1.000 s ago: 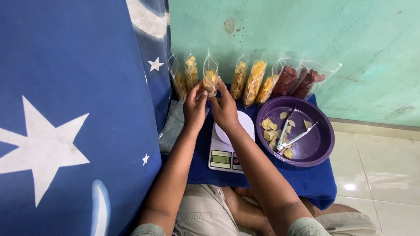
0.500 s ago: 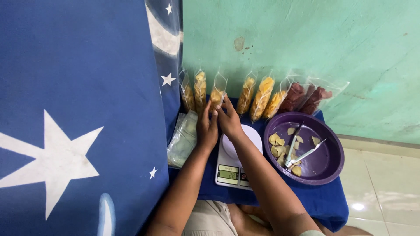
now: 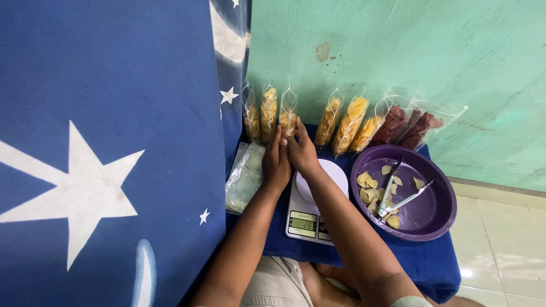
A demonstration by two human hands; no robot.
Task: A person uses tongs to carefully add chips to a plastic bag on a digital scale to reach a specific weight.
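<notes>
While both palms press together | left hand (image 3: pixel 276 159) and right hand (image 3: pixel 301 152) pinch a clear chip bag (image 3: pixel 288 113), fingers closed on it | bag upright against green wall (image 3: pixel 398 51), behind kitchen scale (image 3: pixel 311 207) | purple bowl (image 3: pixel 432 219) right

1. three narrow clear bags of yellow chips (image 3: pixel 268 113) stand upright along the tabletop's far edge, toward its left corner.
2. three more yellow chip bags (image 3: pixel 348 124) lean at the middle of that edge.
3. two clear bags of dark red pieces (image 3: pixel 410 126) lean toward the far right corner.
4. a stack of empty clear bags (image 3: pixel 245 176) lies at the left edge.
5. a small greenish scale screen (image 3: pixel 303 223) sits near the front edge.
</notes>
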